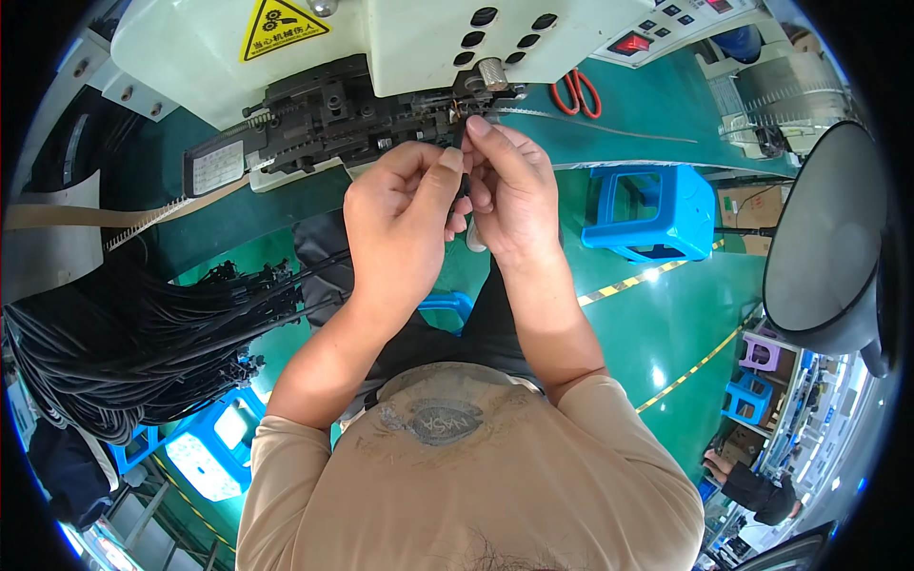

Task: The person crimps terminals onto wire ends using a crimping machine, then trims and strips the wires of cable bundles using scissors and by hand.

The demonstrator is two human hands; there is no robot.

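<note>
My left hand (402,205) and my right hand (516,186) meet in front of a terminal-crimping machine. Pinched between the fingers of both is a thin black cable (463,136), its upper end pointing at the dark metal crimping head (459,107). The fingertips hide much of the cable, and its exact end is too small to make out. A strip of metal terminals on tan paper tape (157,217) enters the machine's dark feed track (314,119) from the left. Both hands are closed and lie just below the crimping head.
A large bundle of black cables (124,333) hangs at the left. Red-handled scissors (577,95) lie on the green bench, right of the white machine body (419,43). A blue stool (657,214) stands beyond my right arm, near a round dark-rimmed disc (824,238). Another person (757,490) is far right.
</note>
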